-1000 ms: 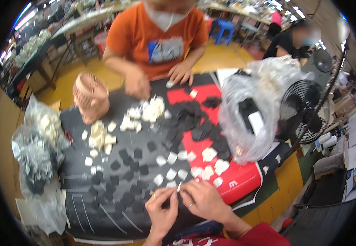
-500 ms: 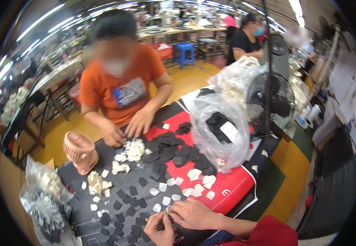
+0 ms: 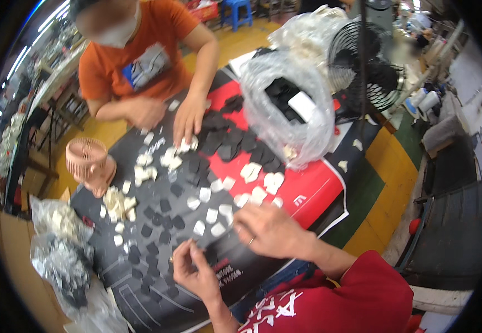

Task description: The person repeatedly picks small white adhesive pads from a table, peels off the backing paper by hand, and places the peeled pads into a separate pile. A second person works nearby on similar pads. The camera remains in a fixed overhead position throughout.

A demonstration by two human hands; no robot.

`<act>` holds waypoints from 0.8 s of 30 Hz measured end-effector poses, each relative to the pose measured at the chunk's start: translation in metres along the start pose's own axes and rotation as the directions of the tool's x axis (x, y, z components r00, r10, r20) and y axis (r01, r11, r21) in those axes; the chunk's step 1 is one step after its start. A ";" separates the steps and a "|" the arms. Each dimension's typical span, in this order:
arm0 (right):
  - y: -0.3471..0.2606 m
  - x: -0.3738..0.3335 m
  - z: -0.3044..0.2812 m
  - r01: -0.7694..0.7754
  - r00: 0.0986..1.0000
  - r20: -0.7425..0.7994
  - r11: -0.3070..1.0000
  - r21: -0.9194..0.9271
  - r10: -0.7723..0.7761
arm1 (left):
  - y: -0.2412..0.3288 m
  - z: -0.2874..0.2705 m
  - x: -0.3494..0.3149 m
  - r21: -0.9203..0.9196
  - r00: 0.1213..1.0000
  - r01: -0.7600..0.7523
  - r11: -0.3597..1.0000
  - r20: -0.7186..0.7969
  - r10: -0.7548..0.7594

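Note:
My left hand (image 3: pixel 195 270) is raised over the near part of the black sheet, thumb and fingertips pinched together. Whatever lies between them is too small to make out. To its right, my right hand (image 3: pixel 269 228) reaches over the white pieces with its fingers curled in, and its fingertips hide what they hold, if anything. A small white rounded piece (image 3: pixel 226 211) lies right beside those fingertips. Several similar white pieces (image 3: pixel 199 228) are spread between the hands and the pile of black pieces (image 3: pixel 229 145). Loose black rounded pieces (image 3: pixel 164 238) lie to the left of my left hand.
Across the table, a co-worker in an orange shirt (image 3: pixel 160 64) has a hand on cream pieces (image 3: pixel 171 160). A pink fan (image 3: pixel 90 164) and plastic bags (image 3: pixel 63 255) stand at left. A clear bag of black pieces (image 3: pixel 313 133) and a black fan (image 3: pixel 363 66) are at right.
My hands have drawn apart; the right one has moved out to the white pieces, the left one leftward. The view has tilted down. The co-worker's hands have separated.

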State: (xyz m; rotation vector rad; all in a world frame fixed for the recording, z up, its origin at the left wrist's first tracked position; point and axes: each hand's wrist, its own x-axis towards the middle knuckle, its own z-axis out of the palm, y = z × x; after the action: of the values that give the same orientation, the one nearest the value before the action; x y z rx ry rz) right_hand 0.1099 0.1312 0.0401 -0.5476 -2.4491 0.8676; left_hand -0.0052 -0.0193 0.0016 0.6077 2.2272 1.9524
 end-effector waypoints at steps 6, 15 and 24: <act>0.015 0.007 -0.024 -0.053 0.996 -0.070 0.997 -0.049 0.050 | 0.011 0.005 -0.023 0.116 0.974 -0.061 0.991 0.224 0.033; 0.050 0.016 -0.019 -0.126 0.992 -0.037 0.979 -0.159 0.121 | 0.006 0.008 -0.041 0.097 0.946 -0.190 0.977 0.284 0.156; 0.093 0.043 -0.009 -0.024 1.000 -0.024 0.943 -0.333 0.017 | 0.003 0.001 -0.034 0.148 0.959 -0.171 0.974 0.253 0.130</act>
State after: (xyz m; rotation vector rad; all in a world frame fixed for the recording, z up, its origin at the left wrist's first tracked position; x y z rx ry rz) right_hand 0.0994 0.2245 -0.0022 -0.6964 -2.5904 0.4501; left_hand 0.0273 -0.0303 -0.0012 1.0086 2.2621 1.6544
